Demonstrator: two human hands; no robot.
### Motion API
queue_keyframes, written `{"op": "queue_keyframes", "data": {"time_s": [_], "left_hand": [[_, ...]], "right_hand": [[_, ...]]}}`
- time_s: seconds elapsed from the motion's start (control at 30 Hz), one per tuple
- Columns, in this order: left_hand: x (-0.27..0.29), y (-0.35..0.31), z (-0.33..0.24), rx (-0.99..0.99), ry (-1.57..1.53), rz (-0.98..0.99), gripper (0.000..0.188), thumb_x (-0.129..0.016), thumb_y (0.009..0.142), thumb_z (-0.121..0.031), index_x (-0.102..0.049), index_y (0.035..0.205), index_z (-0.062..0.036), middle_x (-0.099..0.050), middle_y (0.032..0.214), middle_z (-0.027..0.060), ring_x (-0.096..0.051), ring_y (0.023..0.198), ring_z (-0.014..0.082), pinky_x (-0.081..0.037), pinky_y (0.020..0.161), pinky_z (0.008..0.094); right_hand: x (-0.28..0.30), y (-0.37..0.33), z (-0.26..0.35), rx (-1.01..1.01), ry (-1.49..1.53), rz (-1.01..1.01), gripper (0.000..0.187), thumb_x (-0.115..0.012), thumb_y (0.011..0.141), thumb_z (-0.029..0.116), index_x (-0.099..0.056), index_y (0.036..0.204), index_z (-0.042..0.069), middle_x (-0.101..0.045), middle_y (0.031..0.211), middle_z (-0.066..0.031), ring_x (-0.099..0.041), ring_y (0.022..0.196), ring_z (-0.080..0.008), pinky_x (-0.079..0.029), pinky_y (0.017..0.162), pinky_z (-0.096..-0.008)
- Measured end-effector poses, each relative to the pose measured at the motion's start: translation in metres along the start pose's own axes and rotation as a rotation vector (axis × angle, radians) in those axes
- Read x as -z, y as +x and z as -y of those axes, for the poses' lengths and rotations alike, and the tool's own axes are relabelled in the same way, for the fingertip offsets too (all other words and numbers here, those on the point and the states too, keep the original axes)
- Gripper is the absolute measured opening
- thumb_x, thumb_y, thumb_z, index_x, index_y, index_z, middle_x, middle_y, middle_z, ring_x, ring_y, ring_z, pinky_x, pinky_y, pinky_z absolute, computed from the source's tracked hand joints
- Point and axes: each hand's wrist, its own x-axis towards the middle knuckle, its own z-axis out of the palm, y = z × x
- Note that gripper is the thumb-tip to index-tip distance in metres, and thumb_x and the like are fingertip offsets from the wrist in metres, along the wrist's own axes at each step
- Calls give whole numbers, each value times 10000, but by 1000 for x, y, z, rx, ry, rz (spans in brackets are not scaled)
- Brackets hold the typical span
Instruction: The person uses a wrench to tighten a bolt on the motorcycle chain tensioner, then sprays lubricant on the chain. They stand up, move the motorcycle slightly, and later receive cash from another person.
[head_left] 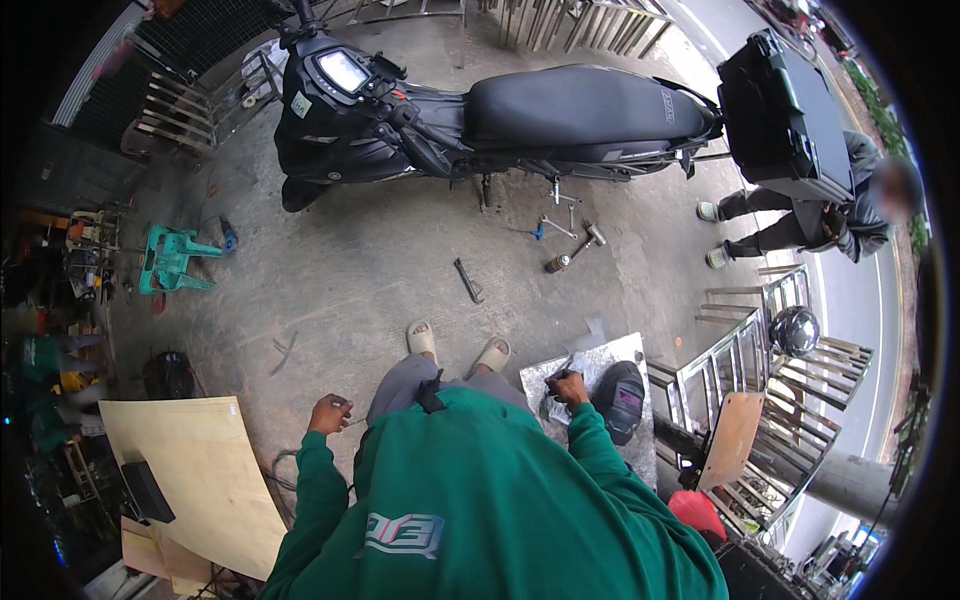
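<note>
My left hand point(330, 413) is held out beside my left knee with its fingers curled in. A thin line shows by its fingertips, but what it grips is too small to make out. Over a silver-topped table point(628, 352) at my right, my right hand point(569, 388) has its fingers closed around something small and dark. A crumpled, pale, cable-like bundle point(553, 408) lies beneath that hand. Just right of it on the same tabletop rests a dark grey bag point(620, 402), close to my fingers but apart from them.
A black scooter point(590, 105) with a black top box point(785, 110) stands ahead. On the concrete lie a hammer point(592, 238), a can point(557, 263), wrenches and a dark bar tool point(467, 282). A person point(850, 220), metal racks and a helmet point(795, 330) are right; a green stool point(175, 258) and plywood point(200, 470), left.
</note>
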Motion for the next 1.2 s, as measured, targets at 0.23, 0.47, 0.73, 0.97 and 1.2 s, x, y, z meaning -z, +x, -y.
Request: {"op": "queue_keyframes", "data": {"time_s": [0.23,0.47,0.73,0.97,1.2], "left_hand": [[4,16,-61,-263,126,11,325,-730,919,-257,-665,1035,39,-736,855,150,-719,698,210,-562,587,346],[24,60,-55,-322,99,34,330,-725,923,-261,-667,1034,44,-740,859,137,-715,693,208,-568,640,358],[49,98,22,-115,17,109,317,-723,920,-259,-641,1079,2,-738,873,132,-702,640,210,-538,499,339],[83,124,47,-149,-83,140,328,-711,927,-254,-632,1111,6,-736,884,148,-706,654,219,-546,518,350],[123,150,52,-207,-83,105,318,-685,946,-253,-633,1133,-2,-734,902,135,-706,675,212,-558,554,350]], "right_hand": [[-13,-21,-17,-135,130,-109,277,-663,967,295,-636,903,27,-678,770,-87,-663,638,-213,-484,501,-340],[-20,-71,-29,-131,134,-168,243,-672,950,246,-661,932,4,-698,800,-97,-685,670,-223,-513,549,-367],[-68,-98,2,-107,76,-195,298,-699,928,274,-677,938,-23,-702,773,-111,-685,630,-224,-534,534,-363],[-97,-113,51,-54,-56,-216,294,-711,927,268,-669,894,-22,-695,773,-107,-689,619,-213,-537,520,-344],[-121,-126,59,-9,-109,-226,316,-704,910,281,-685,927,-34,-714,789,-108,-715,644,-209,-561,538,-341]]}}
